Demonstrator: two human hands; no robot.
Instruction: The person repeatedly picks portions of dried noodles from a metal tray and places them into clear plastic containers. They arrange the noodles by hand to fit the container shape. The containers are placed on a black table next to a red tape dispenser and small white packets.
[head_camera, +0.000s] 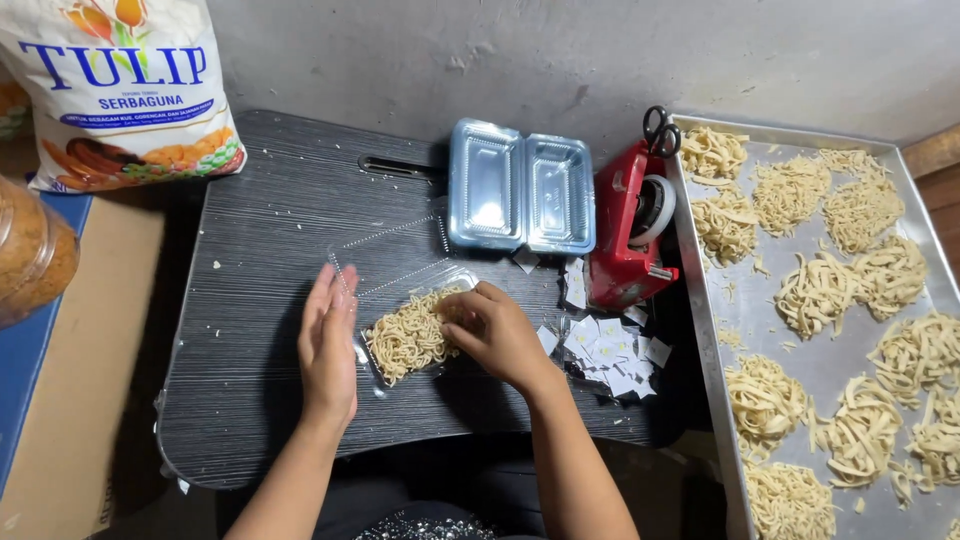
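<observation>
The noodle block (410, 335) is lying in a clear clamshell box (400, 300) on the table (260, 300), long axis diagonal, btw both hands. Right hand (497, 335) is pinching its right end; left hand (328, 340), flat and released, is waiting just beside.

Pale yellow noodles (410, 335), black wood-grain table (270, 250), red tape dispenser (628, 245)

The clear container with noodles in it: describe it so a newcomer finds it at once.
On the dark lap table, find the person's two hands. The noodle-filled clear container lies between the left hand and right hand. Unlike the empty containers by the wall, it holds noodles.
</observation>
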